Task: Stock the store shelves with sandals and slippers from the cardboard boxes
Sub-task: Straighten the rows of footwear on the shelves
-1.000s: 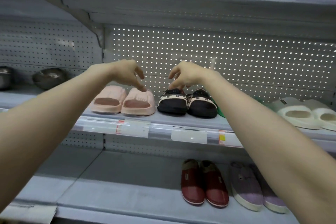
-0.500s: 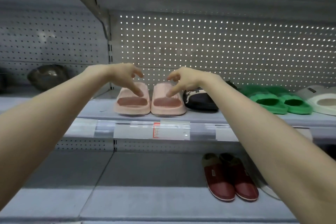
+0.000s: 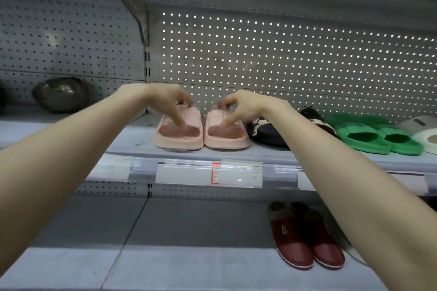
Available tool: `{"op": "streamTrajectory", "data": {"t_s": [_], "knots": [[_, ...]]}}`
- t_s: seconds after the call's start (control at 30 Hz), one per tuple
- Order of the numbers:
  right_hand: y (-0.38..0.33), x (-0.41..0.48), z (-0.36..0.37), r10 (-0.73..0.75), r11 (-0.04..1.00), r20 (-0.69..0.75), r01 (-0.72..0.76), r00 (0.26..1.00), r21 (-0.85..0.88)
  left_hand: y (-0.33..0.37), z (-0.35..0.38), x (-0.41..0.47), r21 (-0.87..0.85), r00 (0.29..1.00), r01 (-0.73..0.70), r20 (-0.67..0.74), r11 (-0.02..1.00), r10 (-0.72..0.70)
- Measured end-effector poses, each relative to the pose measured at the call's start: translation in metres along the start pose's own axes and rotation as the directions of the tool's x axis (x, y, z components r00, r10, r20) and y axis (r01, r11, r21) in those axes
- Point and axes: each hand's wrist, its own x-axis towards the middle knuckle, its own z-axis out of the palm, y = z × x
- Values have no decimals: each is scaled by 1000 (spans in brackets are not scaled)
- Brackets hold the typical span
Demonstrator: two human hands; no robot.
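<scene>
Perforated panels back the middle shelf, where 2 pink slippers stand side by side, just left of a black pair. Left hand and right hand each pinch 1 strap in a closed grip. Likely step: squaring the pair; next, release without nudging.

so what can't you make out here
Head view:
- black slides: partly behind the right forearm
- white slide: cut by the right edge
- shelf tags: print blurred
- pink slides: strap tops covered by the left hand and right hand
- boxes: out of frame
</scene>
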Motion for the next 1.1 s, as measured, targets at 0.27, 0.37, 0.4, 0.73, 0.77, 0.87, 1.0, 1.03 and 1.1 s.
{"op": "streamTrajectory", "data": {"t_s": [0.27, 0.37, 0.4, 0.73, 0.77, 0.87, 1.0, 1.03, 1.1], "knots": [[-1, 14, 3, 18, 999, -3, -18, 1000, -37, -11, 2, 14, -68, 1000, 0, 6, 998, 1], [0, 19, 4, 22, 999, 5, -22, 1000, -27, -13, 2, 18, -78, 1000, 5, 13, 997, -4], [0, 20, 4, 25, 999, 9, -25, 1000, -27, -14, 2, 19, -75, 1000, 6, 12, 997, -6], [3, 32, 7, 65, 997, 11, -65, 998, -44, -21, 5, 32, -61, 1000, -4, 8, 998, 4], [3, 33, 7, 69, 996, 11, -68, 998, -49, -22, 5, 32, -62, 1000, -4, 7, 998, 5], [5, 36, 8, 75, 996, 10, -75, 997, -50, -24, 5, 35, -66, 1000, -5, 7, 998, 5], [6, 37, 8, 78, 996, 9, -78, 997, -49, -25, 6, 36, -70, 1000, -5, -3, 998, 5], [7, 38, 8, 81, 996, 11, -81, 997, -45, -25, 6, 36, -71, 1000, -4, -5, 997, 4], [7, 38, 8, 85, 996, 14, -85, 996, -32, -26, 6, 37, -69, 1000, -3, -6, 998, 3]]}}
